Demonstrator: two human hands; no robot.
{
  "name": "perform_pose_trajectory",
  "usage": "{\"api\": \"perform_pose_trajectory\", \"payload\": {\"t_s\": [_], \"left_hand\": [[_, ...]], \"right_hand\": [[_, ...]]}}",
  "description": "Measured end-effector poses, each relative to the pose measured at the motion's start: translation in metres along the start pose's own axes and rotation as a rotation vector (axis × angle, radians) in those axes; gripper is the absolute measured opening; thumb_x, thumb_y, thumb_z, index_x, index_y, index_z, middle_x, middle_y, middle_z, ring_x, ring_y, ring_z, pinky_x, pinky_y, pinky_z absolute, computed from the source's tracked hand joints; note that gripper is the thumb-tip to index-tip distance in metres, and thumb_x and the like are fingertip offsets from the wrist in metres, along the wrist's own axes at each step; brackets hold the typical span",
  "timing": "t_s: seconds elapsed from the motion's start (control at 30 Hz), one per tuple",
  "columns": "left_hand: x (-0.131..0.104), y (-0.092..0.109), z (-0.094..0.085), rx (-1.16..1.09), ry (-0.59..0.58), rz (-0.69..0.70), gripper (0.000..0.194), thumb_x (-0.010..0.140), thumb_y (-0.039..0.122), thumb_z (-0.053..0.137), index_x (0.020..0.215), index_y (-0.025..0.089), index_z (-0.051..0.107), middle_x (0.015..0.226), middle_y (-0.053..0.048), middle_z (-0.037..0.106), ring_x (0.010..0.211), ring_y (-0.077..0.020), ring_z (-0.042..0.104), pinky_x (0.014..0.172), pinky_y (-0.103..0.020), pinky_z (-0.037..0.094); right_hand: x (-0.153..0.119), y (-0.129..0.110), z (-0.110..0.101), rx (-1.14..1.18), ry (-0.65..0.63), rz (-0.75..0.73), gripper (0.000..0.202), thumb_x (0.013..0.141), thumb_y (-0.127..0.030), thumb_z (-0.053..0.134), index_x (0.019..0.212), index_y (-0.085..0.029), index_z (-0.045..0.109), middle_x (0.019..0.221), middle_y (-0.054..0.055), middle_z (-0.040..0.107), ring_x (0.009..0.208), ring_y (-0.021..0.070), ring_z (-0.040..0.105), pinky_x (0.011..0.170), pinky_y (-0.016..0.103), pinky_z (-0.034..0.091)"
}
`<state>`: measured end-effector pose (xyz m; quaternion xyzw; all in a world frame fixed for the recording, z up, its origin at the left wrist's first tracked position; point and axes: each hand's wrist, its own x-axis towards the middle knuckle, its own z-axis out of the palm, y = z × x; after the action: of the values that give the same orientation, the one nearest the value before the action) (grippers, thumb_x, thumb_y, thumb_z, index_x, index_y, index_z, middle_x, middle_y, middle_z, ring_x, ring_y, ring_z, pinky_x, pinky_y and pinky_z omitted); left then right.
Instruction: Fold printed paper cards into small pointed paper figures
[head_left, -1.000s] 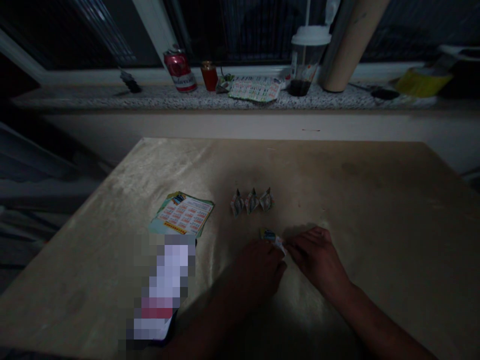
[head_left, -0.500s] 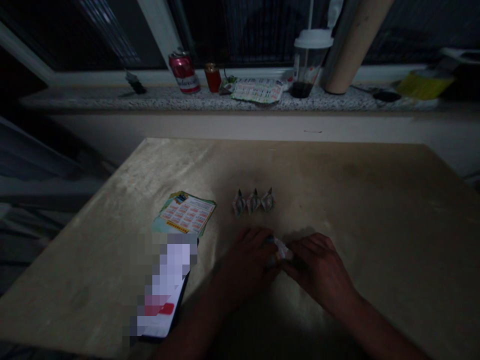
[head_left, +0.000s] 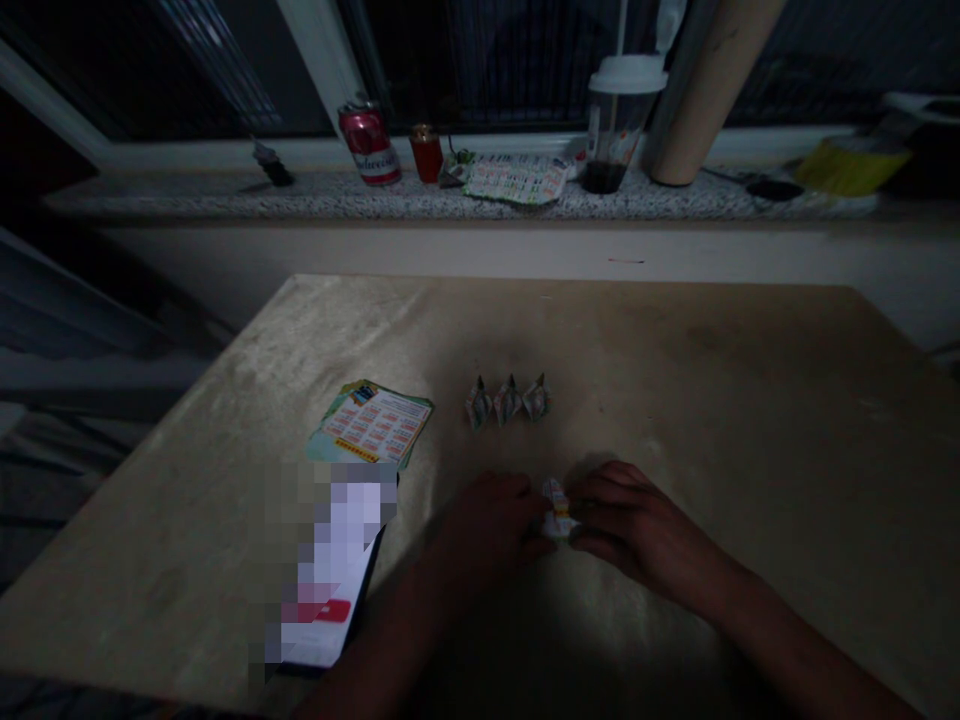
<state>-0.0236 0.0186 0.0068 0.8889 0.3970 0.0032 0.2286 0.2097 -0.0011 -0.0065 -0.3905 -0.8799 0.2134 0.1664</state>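
Note:
A small piece of folded printed paper (head_left: pixel 557 509) is pinched between my two hands, low over the middle of the table. My left hand (head_left: pixel 499 525) grips its left side with closed fingers. From the other side, the fingers and thumb of my right hand (head_left: pixel 630 525) close on its right edge. Just beyond my hands, three folded paper pieces (head_left: pixel 508 402) with pointed tips stand in a row. To the left lies a stack of printed paper cards (head_left: pixel 379 425), slightly fanned.
A phone (head_left: pixel 330 590) with a lit, blurred screen lies left of my left forearm on the table (head_left: pixel 712 380). On the windowsill (head_left: pixel 315 200) stand a red can (head_left: pixel 369 145), an amber jar (head_left: pixel 425 155), a crumpled printed sheet (head_left: pixel 517 178) and a lidded cup (head_left: pixel 613 130).
The folded paper has turned and shows more upright between my hands. My left fingers have drawn back slightly, uncovering more of it. The row, cards and phone stay in place.

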Motion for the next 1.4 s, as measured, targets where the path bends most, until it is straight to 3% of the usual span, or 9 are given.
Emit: {"api": "perform_pose_trajectory", "payload": {"t_s": [0.23, 0.53, 0.73, 0.93, 1.17, 1.4], "left_hand": [[-0.002, -0.003, -0.002, 0.016, 0.01, 0.048, 0.013, 0.095, 0.031, 0.068, 0.094, 0.021, 0.076, 0.092, -0.004, 0.07, 0.086, -0.0216, 0.067, 0.078, -0.034, 0.049], [-0.013, 0.002, 0.003, 0.065, 0.062, 0.05, 0.016, 0.096, 0.016, 0.058, 0.103, 0.018, 0.072, 0.106, -0.008, 0.069, 0.097, -0.0254, 0.063, 0.089, -0.041, 0.05], [-0.01, -0.001, 0.015, -0.022, 0.257, -0.088, 0.015, 0.094, 0.017, 0.058, 0.098, 0.015, 0.072, 0.13, -0.015, 0.06, 0.123, -0.0316, 0.054, 0.105, -0.051, 0.043], [-0.008, 0.004, 0.029, -0.036, 0.338, -0.221, 0.013, 0.092, 0.026, 0.064, 0.095, 0.015, 0.07, 0.147, -0.018, 0.049, 0.135, -0.036, 0.045, 0.111, -0.059, 0.035], [-0.006, 0.009, 0.03, 0.031, 0.365, -0.293, 0.022, 0.089, 0.038, 0.071, 0.091, 0.016, 0.07, 0.145, -0.021, 0.053, 0.134, -0.0392, 0.047, 0.109, -0.062, 0.034], [-0.012, -0.008, 0.026, -0.098, 0.326, -0.335, 0.015, 0.087, 0.034, 0.075, 0.094, 0.021, 0.071, 0.152, -0.014, 0.048, 0.137, -0.038, 0.045, 0.106, -0.062, 0.036]], "right_hand": [[0.0, 0.002, 0.0, 0.023, 0.019, -0.026, 0.016, 0.098, -0.025, 0.065, 0.108, -0.027, 0.077, 0.111, 0.002, 0.075, 0.105, 0.0237, 0.064, 0.098, 0.043, 0.047], [-0.005, 0.002, 0.007, -0.064, 0.116, -0.08, 0.018, 0.1, -0.021, 0.059, 0.107, -0.021, 0.075, 0.112, 0.005, 0.075, 0.105, 0.0239, 0.063, 0.1, 0.044, 0.044], [-0.003, 0.004, 0.012, -0.041, 0.162, -0.008, 0.013, 0.097, -0.03, 0.066, 0.104, -0.025, 0.075, 0.107, 0.003, 0.075, 0.101, 0.0232, 0.064, 0.095, 0.042, 0.046], [0.001, 0.003, 0.025, -0.054, 0.236, 0.112, 0.01, 0.095, -0.025, 0.065, 0.09, -0.021, 0.073, 0.105, 0.007, 0.071, 0.099, 0.0251, 0.064, 0.089, 0.044, 0.046], [0.002, 0.0, 0.027, -0.086, 0.28, 0.219, 0.011, 0.085, -0.032, 0.078, 0.085, -0.023, 0.07, 0.112, 0.008, 0.07, 0.106, 0.0316, 0.063, 0.09, 0.049, 0.045], [-0.01, 0.013, 0.023, -0.067, 0.289, 0.226, 0.019, 0.084, -0.03, 0.078, 0.102, -0.027, 0.072, 0.12, 0.009, 0.069, 0.116, 0.0331, 0.063, 0.095, 0.052, 0.048]]}}
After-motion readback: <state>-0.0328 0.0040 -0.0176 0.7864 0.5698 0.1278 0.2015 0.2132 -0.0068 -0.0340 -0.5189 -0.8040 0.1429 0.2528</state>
